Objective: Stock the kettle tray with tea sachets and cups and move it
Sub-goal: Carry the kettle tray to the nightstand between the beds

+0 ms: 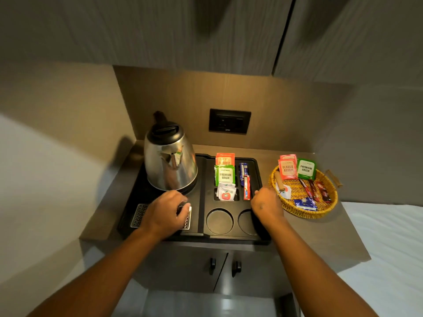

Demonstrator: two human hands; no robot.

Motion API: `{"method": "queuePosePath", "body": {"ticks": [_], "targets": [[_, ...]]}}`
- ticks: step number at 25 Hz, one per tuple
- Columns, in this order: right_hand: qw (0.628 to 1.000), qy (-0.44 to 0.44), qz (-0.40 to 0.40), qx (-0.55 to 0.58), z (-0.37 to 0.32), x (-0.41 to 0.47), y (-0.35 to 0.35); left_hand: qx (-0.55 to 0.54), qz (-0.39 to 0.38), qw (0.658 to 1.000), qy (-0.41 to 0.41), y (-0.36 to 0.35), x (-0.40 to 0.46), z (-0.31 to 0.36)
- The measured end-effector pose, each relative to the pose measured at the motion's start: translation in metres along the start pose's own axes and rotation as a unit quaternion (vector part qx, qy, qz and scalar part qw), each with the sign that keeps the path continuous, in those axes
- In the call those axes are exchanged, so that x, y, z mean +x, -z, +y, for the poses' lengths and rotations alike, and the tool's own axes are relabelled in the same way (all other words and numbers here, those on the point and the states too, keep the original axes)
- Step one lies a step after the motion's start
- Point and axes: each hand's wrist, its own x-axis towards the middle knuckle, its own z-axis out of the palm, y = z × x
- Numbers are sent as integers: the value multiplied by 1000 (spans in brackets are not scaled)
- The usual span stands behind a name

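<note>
Far left on the brown countertop (325,234): black plastic kettle tray (201,236), front edge level with the counter's edge. In its left half, a polished steel kettle with a black lid (170,163) upright on its base; in front, a perforated metal drip grille (138,215). Over that grille, left hand (166,211) knuckles up, fingers curled onto something small, black and white; what exactly, cannot tell. Middle of the tray: orange tea sachets (225,159) upright at the back, green tea sachets (224,175) before them, white sachets with a red mark (226,192) nearest. Just right, blue stick packets (243,173) and red stick packets (246,188) in a narrow slot. Below, two round cup recesses (219,221), bare, the right one partly hidden by the right hand (266,205). That hand loosely fisted at the tray's right rim; grip on it or not, cannot tell. Right, near the tray, a round woven wicker basket (304,211) with spare sachets. On the back wall, a black wall socket (229,121).
</note>
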Motion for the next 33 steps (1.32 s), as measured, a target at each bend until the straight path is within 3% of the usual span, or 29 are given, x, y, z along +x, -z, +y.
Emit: {"method": "queuePosePath", "body": {"ticks": [2,5,7,10,14,17,21,28,33], "targets": [[1000,-9,-17,18,1,2,-3,25,50,997,49,22,-2,-30],[999,-24,-13,26,1,7,-7,54,51,972,224,46,7,-67],[998,-47,-1,34,-1,10,-12,80,9,944,320,45,17,-81],[995,-88,23,49,-2,15,-15,80,-83,920,374,33,36,-86],[993,-105,31,46,0,19,-20,104,-120,915,371,29,47,-99],[994,-102,33,36,-4,13,-21,73,-98,926,357,29,46,-109],[995,-100,20,14,-20,1,-10,141,-108,928,329,38,44,-112],[997,-67,47,-9,-58,-12,41,142,-87,925,342,93,67,-103],[990,-87,105,29,-40,-30,85,234,-137,938,215,115,80,-62]]}}
